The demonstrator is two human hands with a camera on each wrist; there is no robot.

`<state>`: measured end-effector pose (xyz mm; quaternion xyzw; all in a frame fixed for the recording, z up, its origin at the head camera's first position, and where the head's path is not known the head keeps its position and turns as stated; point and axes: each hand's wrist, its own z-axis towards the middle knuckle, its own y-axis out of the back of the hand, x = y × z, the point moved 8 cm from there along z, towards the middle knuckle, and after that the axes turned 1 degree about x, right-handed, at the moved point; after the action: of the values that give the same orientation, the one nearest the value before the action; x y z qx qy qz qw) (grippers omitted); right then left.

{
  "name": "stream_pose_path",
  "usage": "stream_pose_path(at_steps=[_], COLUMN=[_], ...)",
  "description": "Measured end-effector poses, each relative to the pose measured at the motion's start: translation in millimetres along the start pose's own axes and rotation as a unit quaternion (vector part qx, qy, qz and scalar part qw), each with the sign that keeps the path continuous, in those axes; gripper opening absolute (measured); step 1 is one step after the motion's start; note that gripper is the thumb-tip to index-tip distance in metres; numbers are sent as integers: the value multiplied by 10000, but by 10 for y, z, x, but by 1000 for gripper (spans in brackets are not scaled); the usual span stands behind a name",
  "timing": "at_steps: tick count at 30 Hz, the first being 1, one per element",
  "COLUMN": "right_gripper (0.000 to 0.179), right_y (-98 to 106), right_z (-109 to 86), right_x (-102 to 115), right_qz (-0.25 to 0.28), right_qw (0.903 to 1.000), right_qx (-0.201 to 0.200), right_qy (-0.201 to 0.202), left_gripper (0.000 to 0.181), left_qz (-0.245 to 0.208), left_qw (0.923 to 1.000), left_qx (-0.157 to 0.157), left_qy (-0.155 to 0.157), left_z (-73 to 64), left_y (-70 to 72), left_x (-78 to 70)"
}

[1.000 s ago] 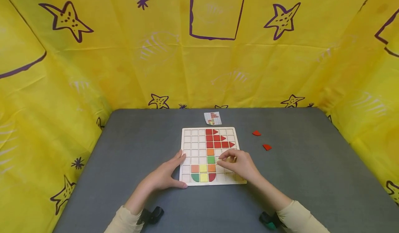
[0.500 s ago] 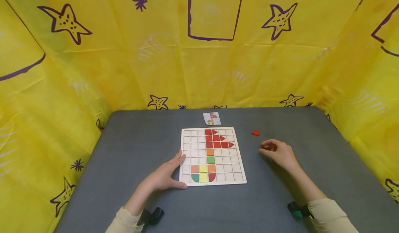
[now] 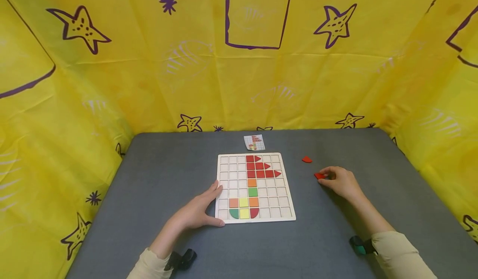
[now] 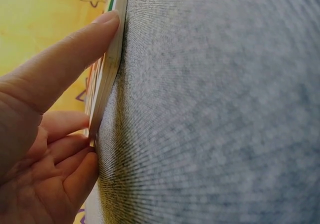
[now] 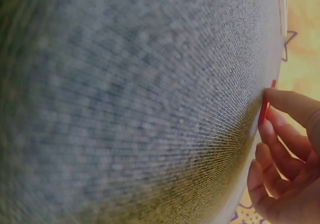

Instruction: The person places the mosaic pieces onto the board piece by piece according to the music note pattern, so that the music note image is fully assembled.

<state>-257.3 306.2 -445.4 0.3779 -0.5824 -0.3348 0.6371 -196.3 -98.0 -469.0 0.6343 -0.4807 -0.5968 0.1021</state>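
Note:
My left hand [image 3: 198, 208] lies spread at the near left corner of a pale wooden grid board [image 3: 229, 181]. Its fingertips touch the left edge and its thumb the front edge; the left wrist view has the thumb [image 4: 70, 59] along the board's side. Off to the right of the board, my right hand [image 3: 341, 181] pinches a red quarter-round tile [image 3: 318, 175] between thumb and fingers, close over the table. The tile [image 5: 265, 106] appears edge-on in the right wrist view. Another red quarter-round tile [image 3: 307, 159] lies slightly farther back.
Red, orange, green and yellow tiles fill some squares of the board, including a green square [image 3: 253, 192]. A small pattern card [image 3: 254, 142] lies behind it. The grey table [image 3: 168, 163] ends at a yellow curtain [image 3: 149, 84] with starfish drawings.
My right hand has moved from over the board rightward to the nearer red tile and now pinches it. The left hand keeps its place at the board's corner.

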Motion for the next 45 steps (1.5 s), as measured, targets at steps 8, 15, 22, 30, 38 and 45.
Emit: stream_pose_path(at_steps=[8,15,22,30,38,45], right_gripper=[26,38,41,37,28,22], right_y=[7,-94,-345,-618,-865,-1067], right_z=[-12,-65,-70,-28,10,56], right_x=[0,83,413,893,1303,1578], right_qz=[68,835,1767,2502,2646,2006], right_qw=[9999,9947,9808,9638,9590,9735], right_qx=[-102,-149,171,643,982,1085], right_qy=[-102,-590,-802,-660,-238,174], left_gripper=[103,103,103,103,103,103], left_qz=[-2,7,18,69,77,99], left_qw=[10000,10000,10000,10000,10000,9999], left_qx=[17,-1,7,11,25,33], left_qy=[24,25,71,40,-23,23], left_z=[10,6,5,2,1,17], left_y=[-8,-2,-3,0,-9,-4], left_x=[8,6,15,13,23,32])
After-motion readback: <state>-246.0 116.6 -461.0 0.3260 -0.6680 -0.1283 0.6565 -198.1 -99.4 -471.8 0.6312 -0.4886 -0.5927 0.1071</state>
